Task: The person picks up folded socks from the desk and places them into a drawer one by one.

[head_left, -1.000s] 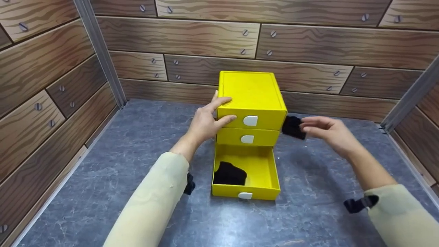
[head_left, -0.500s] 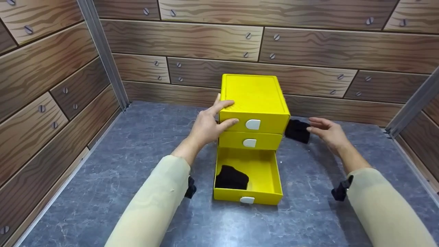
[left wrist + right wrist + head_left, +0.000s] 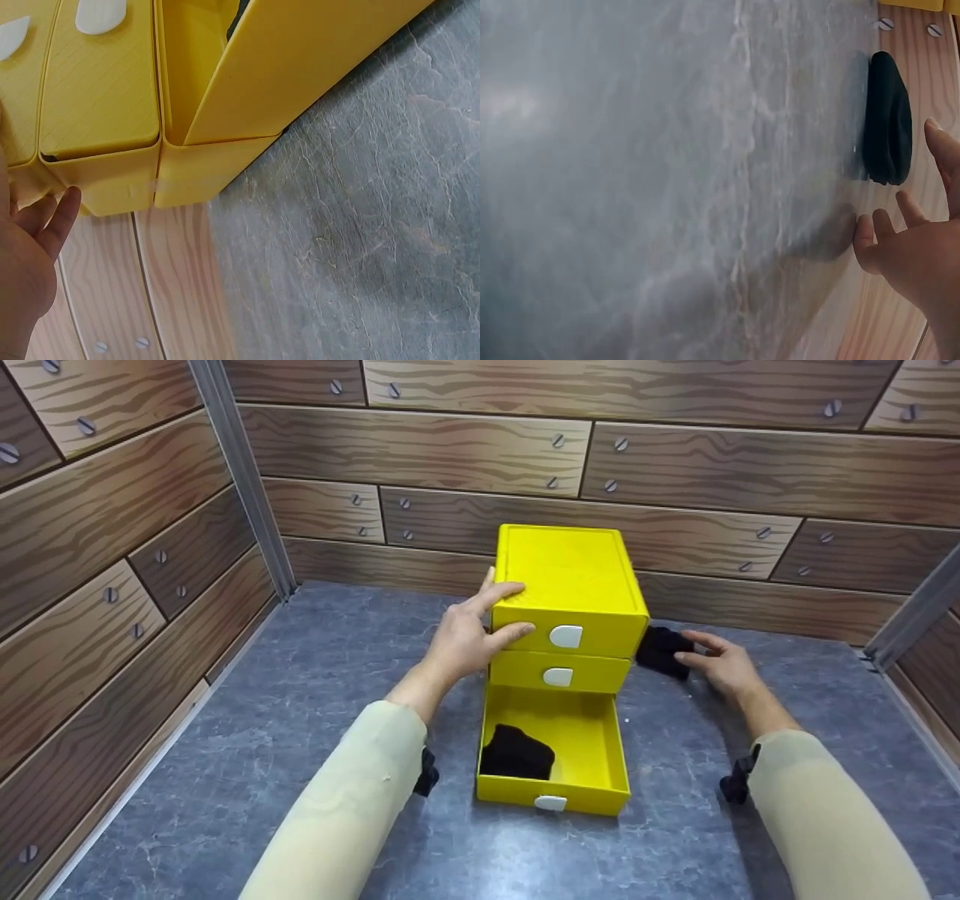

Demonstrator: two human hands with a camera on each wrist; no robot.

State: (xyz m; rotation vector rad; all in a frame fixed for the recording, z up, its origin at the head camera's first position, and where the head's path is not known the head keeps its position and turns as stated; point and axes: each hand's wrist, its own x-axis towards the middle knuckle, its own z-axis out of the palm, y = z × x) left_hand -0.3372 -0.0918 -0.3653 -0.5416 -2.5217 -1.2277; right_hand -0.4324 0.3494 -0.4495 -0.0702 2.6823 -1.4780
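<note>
A yellow drawer unit (image 3: 570, 570) stands mid-table, its bottom drawer (image 3: 589, 746) pulled out and the upper two closed. My left hand (image 3: 465, 634) holds its upper left corner, thumb on the front and index finger on top. The left wrist view shows other fingers (image 3: 64, 221) against its side wall. A folded black cloth, perhaps a sock (image 3: 517, 754), lies at the left of the open drawer. Another folded black cloth (image 3: 661, 651) lies on the table right of the unit. Beside it is my right hand (image 3: 724, 664), thumb and fingers apart; the right wrist view shows a gap to the cloth (image 3: 889, 120).
The grey marbled tabletop (image 3: 337, 675) spreads around the unit. Wood-patterned panels (image 3: 450, 450) close off the back and both sides, joined by metal corner posts (image 3: 244, 472). White tabs (image 3: 551, 803) mark the drawer fronts.
My right hand has moved down and in to the black cloth beside the unit. My left hand keeps its hold on the corner. The head view has shifted slightly.
</note>
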